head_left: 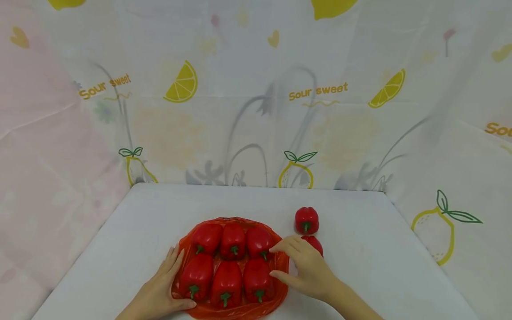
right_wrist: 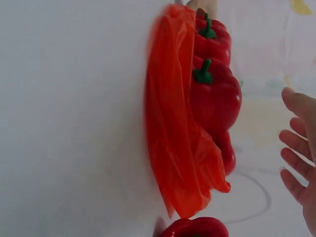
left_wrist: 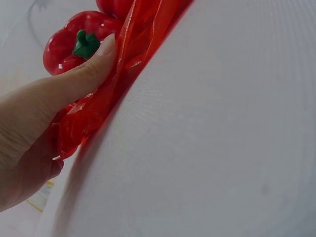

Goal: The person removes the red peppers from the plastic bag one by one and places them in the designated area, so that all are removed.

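A red plastic bag (head_left: 233, 306) lies spread on the table with several red bell peppers (head_left: 226, 281) in two rows, green stems facing the near side. Against the bag's left edge rests my left hand (head_left: 159, 284), fingers extended along its side and thumb at the near rim. The left wrist view shows that thumb (left_wrist: 91, 74) lying along the gathered plastic beside a pepper. My right hand (head_left: 306, 269) hovers by the bag's right side, thumb and fingers spread apart with nothing between them. In the right wrist view, those fingers (right_wrist: 296, 144) stand clear of the peppers.
Outside the bag on the right, one bell pepper (head_left: 306, 221) stands on the white table (head_left: 360, 266). A second loose pepper (head_left: 314, 244) sits just nearer, partly hidden by my right hand. A lemon-printed cloth (head_left: 248, 111) hangs behind the table.
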A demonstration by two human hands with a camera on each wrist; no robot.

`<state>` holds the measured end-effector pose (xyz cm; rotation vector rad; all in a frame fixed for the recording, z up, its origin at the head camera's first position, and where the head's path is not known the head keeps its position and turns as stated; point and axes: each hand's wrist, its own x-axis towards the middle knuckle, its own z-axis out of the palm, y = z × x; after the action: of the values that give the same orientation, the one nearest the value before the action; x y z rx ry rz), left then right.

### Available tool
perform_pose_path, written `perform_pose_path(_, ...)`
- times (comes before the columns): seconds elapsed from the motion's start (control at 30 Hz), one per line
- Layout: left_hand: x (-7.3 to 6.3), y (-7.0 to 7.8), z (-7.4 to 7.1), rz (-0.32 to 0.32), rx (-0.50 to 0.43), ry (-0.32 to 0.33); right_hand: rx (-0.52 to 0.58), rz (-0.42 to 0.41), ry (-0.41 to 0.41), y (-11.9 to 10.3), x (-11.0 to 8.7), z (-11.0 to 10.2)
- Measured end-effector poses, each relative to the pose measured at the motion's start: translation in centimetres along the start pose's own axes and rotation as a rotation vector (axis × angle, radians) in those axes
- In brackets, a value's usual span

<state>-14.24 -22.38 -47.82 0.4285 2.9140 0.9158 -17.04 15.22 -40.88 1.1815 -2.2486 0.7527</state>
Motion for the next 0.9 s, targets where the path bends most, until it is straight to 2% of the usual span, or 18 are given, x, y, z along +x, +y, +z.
perform_pose_path(0.2,0.0,0.0,0.0,0.001,-0.023,-0.007,0.025,0.075,-0.192,-0.8,-0.5,1.6)
perform_pose_path(0.33,0.1,-0.1,0.1,0.003,-0.034,-0.006,0.046,0.144,-0.292,-1.1,-0.6,2.3)
perform_pose_path(0.47,0.1,-0.2,0.3,-0.003,-0.032,-0.004,0.058,0.187,-0.341,-1.3,-0.3,3.0)
perform_pose_path(0.7,0.0,-0.3,0.3,0.008,-0.027,0.002,0.041,0.221,-0.375,-1.2,0.7,4.4)
perform_pose_path(0.9,0.1,-0.2,0.3,0.005,-0.038,-0.01,0.036,0.278,-0.475,-1.2,1.0,5.4)
